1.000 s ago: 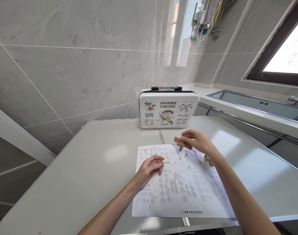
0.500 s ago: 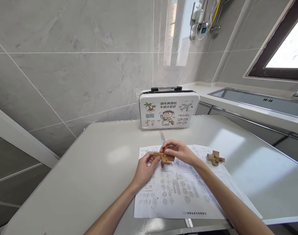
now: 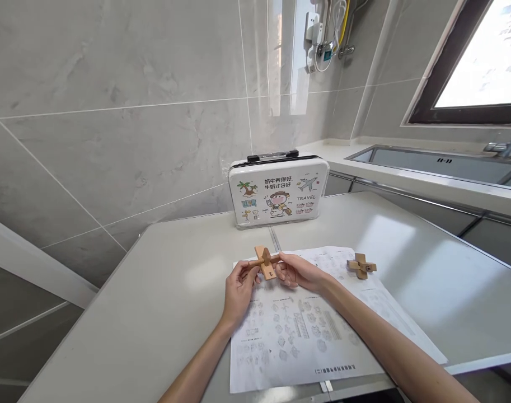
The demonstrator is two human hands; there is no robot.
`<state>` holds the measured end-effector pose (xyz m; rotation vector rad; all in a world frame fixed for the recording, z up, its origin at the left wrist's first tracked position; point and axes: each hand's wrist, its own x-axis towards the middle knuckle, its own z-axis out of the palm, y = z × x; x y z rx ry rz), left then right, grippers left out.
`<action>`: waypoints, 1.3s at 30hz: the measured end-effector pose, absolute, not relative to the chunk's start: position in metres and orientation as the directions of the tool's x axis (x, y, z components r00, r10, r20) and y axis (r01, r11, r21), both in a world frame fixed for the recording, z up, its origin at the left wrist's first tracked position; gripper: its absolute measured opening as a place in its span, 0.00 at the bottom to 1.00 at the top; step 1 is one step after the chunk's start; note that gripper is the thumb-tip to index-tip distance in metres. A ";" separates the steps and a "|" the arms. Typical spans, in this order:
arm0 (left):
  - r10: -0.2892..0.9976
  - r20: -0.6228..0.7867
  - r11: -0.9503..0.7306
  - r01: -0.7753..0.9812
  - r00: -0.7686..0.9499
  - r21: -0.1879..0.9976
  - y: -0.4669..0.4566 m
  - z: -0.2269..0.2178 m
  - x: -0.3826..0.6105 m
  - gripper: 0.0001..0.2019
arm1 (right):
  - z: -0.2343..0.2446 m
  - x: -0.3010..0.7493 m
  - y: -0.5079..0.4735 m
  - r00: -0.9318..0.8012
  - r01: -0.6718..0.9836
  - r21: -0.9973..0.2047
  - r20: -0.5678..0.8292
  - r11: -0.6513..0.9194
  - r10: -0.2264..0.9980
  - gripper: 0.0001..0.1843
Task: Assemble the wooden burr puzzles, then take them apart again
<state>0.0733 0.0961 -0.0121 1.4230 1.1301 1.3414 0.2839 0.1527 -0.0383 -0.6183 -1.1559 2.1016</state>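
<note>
Left hand [image 3: 238, 286]: pinching the wooden cross [image 3: 266, 258].
Right hand [image 3: 302, 271]: pinching its opposite end.
Wooden cross: between the 2 hands.
Slip risk: I'd guess uneven pulling could twist it apart.

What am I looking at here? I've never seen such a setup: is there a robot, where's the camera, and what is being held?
There is no robot here, just one person's two bare hands. The picture comes from a camera worn on that person's head, looking forward and down. The left hand and the right hand both hold a small wooden cross, made of crossed pieces, above a printed sheet. The sheet lies on a pale table; its print is too small to read clearly. A second wooden cross lies by the sheet's far right corner. Behind, a cartoon-printed white case stands upright near the wall.
</note>
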 end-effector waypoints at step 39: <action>0.973 0.183 -0.196 0.082 0.139 0.977 0.099 -0.015 0.074 0.38 | -0.024 0.274 0.135 -0.497 -0.124 -0.979 0.201 0.160 0.844 0.22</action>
